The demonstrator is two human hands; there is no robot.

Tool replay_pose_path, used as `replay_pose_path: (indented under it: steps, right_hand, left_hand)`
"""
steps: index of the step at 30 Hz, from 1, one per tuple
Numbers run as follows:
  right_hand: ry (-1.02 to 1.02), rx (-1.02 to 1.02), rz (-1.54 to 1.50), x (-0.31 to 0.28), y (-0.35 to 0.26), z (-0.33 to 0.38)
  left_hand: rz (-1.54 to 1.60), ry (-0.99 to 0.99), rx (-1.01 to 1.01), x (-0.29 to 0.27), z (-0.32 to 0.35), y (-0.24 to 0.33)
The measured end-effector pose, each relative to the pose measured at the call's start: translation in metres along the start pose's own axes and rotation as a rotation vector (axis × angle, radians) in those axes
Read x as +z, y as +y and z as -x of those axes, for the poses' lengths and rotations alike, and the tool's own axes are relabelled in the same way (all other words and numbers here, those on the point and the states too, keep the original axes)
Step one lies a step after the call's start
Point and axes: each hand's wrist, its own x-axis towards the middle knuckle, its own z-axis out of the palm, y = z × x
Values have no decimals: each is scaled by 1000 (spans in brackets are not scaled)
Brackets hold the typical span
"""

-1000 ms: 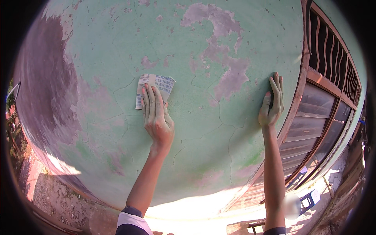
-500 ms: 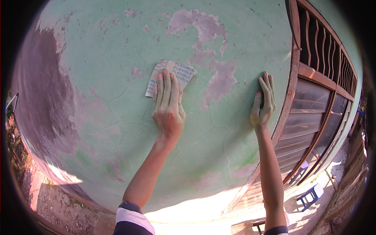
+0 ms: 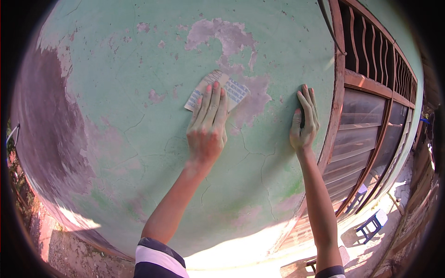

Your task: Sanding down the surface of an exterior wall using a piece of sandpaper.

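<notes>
My left hand [image 3: 206, 127] holds a sheet of sandpaper [image 3: 237, 94] flat against the green wall [image 3: 157, 60], its fingers stretched over the sheet's pale printed backing. The sheet's top and right edges fan out past the fingertips, and the right corner overlaps a bare greyish-purple patch [image 3: 257, 95] of peeled paint. Pale dust coats the fingers. Farther right, my right hand [image 3: 306, 121] rests its edge on the wall, fingers extended upward and thumb a little apart, with nothing visible in it. The sandpaper's gritty face is hidden.
A brown-framed window [image 3: 357, 120] with louvred panes and a barred upper part stands just right of my right hand. A larger dark bare area [image 3: 51, 116] covers the wall's left side. Low at the right, a blue stool [image 3: 372, 226] stands on sunlit ground. Thin cracks run below the hands.
My left hand and the sandpaper have slid right along the wall, toward the peeled patch. The view has shifted slightly; my right hand keeps its place beside the window.
</notes>
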Motion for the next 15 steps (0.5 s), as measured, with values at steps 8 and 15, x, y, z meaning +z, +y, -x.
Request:
replay_pose_path:
  steps: [8, 15]
  right_hand:
    - [6, 0, 22, -4, -2, -3]
    - [5, 36, 42, 4, -6, 4]
  left_hand:
    - [16, 59, 57, -4, -69, -18]
    - [90, -168, 56, 1, 39, 27]
